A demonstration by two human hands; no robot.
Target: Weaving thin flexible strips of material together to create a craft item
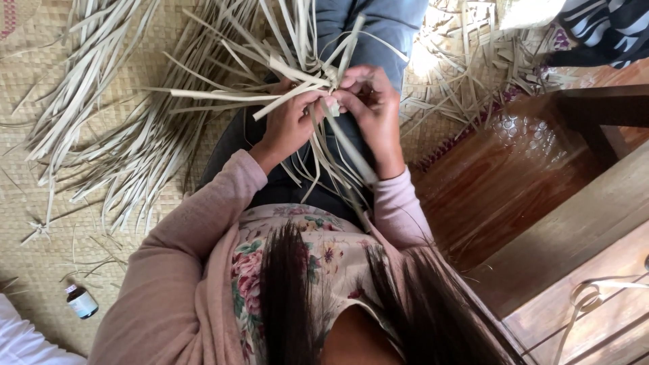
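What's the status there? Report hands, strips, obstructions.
Left hand and right hand both pinching pale flat woven leaf strips over lap. Loose strip pile on woven mat. Nothing blocking hands.

Woven straw mat [40,203] over polished red-brown wooden floor [500,182]; wooden furniture [581,223] at right; daylight from above.

Pale straw, pink and warm brown

The leaf strips [203,94] are pale straw-cream; the woven mat [27,203] beneath is tan with a fine plaited pattern. The sleeves [196,236] are dusty pink, the top [324,250] cream with pink and green flowers, the trousers [378,27] grey-blue. The small bottle [81,301] is dark brown with a white label, and the wooden floor [493,182] glossy reddish brown.
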